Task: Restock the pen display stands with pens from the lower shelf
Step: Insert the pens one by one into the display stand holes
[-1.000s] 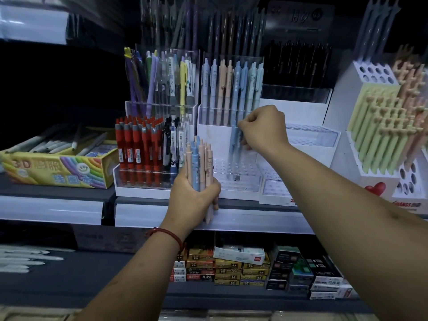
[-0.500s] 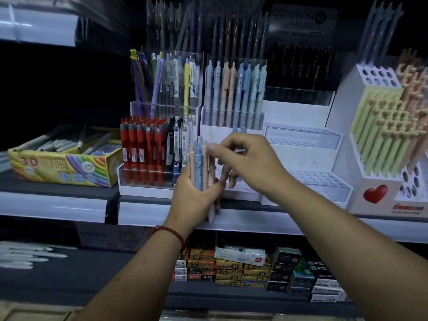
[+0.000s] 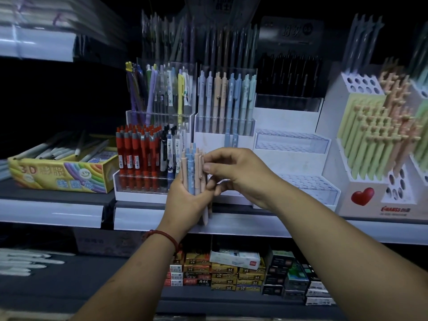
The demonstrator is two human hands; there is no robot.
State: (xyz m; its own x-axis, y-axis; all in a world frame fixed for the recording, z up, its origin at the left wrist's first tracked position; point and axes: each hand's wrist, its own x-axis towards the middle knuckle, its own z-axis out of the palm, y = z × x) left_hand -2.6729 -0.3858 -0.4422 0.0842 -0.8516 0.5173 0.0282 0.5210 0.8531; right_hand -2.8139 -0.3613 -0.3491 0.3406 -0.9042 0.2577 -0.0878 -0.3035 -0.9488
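At frame centre, a bundle of slim matte pastel pens point(image 3: 195, 174) — peach and blue — stood upright in the left hand point(image 3: 185, 198), fingers wrapped around it. The right hand point(image 3: 240, 177) pinched one pen's top, thumb lower than half a second earlier, before the clear-fronted white stand point(image 3: 224, 135).

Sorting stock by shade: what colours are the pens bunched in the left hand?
Pale peach and light blue pens, gripped in the left hand; head view.

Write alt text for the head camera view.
A left hand grips a bundle of pastel peach and blue pens while the right hand pinches one, before a white tiered pen stand with empty holes.
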